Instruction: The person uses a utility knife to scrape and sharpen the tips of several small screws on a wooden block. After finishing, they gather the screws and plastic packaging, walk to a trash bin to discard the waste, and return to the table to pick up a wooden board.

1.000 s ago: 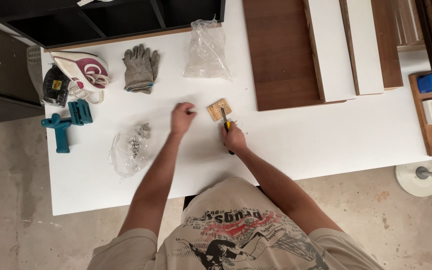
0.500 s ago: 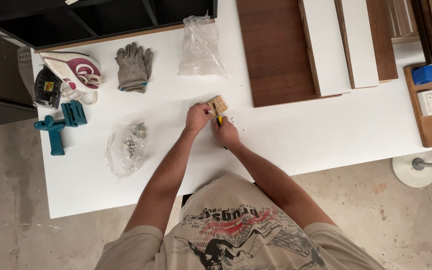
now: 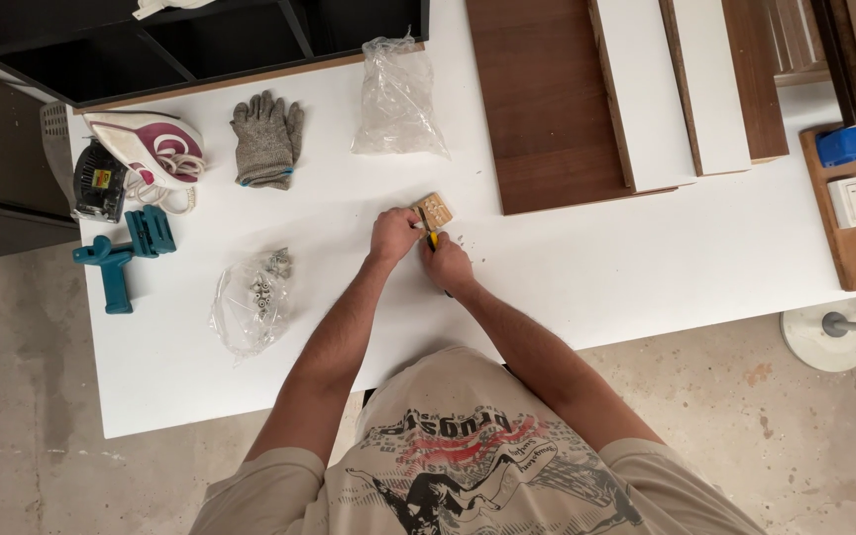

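Wood block: the small pale block (image 3: 435,209) lies flat on the white table (image 3: 587,267), just past your knuckles and well clear of the brown panel (image 3: 547,104) behind it.

Risk of slipping: your yellow-handled tool (image 3: 431,239) meets the block at its near edge, and nothing clamps the block; if you push along the table rather than down, I judge that the block may skate away and the tip jump off.

Risk to fingers: your left hand (image 3: 394,236) sits right beside the tip (close enough that a slip could run into it), so a sudden release looks like the likeliest way to get hurt.

Risk of scatter: small pale bits (image 3: 466,241) lie loose on the table just right of your hands; a jerk could flick them about.

Left grip: curled nearly closed at the block's near left corner; whether the fingers pinch the block or only press on it, I cannot tell.

Right grip: your right hand (image 3: 447,266) is wrapped tight around the tool's handle, with only the yellow end showing beyond the fist.

Nearby: the clear bag of metal fittings (image 3: 254,297) lies well to your left, and the grey gloves (image 3: 267,139) lie unworn further back.
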